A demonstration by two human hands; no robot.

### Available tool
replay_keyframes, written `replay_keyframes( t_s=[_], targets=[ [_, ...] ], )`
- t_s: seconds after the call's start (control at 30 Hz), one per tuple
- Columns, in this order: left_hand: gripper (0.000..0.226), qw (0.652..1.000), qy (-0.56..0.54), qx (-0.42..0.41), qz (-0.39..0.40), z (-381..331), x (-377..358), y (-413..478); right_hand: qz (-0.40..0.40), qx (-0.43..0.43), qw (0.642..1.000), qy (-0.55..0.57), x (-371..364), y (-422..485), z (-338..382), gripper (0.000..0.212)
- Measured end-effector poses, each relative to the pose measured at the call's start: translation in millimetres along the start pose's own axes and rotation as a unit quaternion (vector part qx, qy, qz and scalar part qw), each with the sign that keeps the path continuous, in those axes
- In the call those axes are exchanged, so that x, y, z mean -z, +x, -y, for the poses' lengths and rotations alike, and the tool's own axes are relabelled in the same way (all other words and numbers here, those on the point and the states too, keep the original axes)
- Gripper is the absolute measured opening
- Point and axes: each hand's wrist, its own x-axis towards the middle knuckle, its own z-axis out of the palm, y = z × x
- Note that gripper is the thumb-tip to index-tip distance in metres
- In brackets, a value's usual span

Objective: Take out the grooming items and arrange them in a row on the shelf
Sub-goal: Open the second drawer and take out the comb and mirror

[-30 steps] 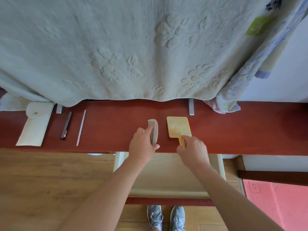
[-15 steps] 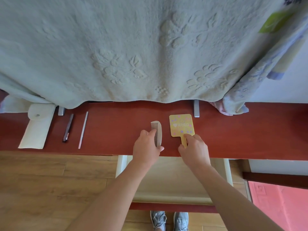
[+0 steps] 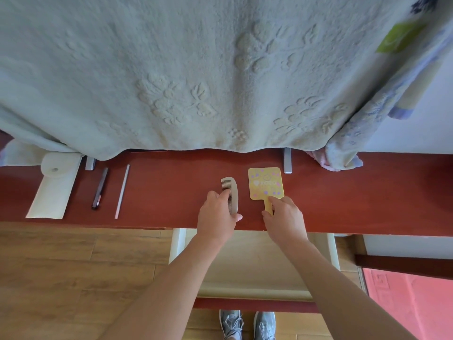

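Note:
On the red shelf (image 3: 367,197) lie a pale curved comb (image 3: 231,191) and, just right of it, a yellow hand mirror (image 3: 265,184) with pastel dots. My left hand (image 3: 218,218) grips the comb's near end between fingers and thumb. My right hand (image 3: 284,219) pinches the mirror's short handle. Further left on the shelf lie a thin white stick (image 3: 122,191), a dark pen-like item (image 3: 100,188) and a white pouch (image 3: 52,185) with a snap flap, all pointing front to back.
A large pale embossed blanket (image 3: 196,69) hangs over the back of the shelf, with a patterned cloth (image 3: 367,123) at its right. Two metal brackets (image 3: 287,160) stand at the shelf's rear. Below are a wooden floor, a pale drawer unit (image 3: 257,263) and my grey shoes.
Both hands stay on the comb and mirror; the two items have shifted slightly forward on the shelf. The view has drifted a little.

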Motion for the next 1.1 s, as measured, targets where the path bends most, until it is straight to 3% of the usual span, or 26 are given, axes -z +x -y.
replay_keyframes(
  t_s=[0.27,0.4,0.6,0.83,1.1],
  targets=[
    [0.072,0.999,-0.044,-0.015,0.015,6.2,4.7,-2.4,0.029,0.01,0.999,0.026,1.4,-5.6,-4.0,0.034],
    [0.074,0.998,-0.055,-0.015,-0.014,10.1,11.9,-12.0,0.016,0.008,0.999,0.05,4.8,-22.2,-16.4,0.049],
    [0.071,0.997,-0.036,-0.034,-0.053,22.6,13.5,-53.3,0.002,0.044,0.999,0.023,11.9,-58.4,-35.8,0.051],
    [0.075,0.995,-0.024,-0.094,0.034,47.5,-5.8,-126.0,0.008,0.117,0.992,-0.048,10.2,-115.0,-62.7,0.049],
    [0.063,0.991,0.061,-0.118,0.036,71.5,-39.2,-194.4,0.04,0.163,0.978,-0.122,-9.4,-181.1,-111.9,0.039]
  ],
)
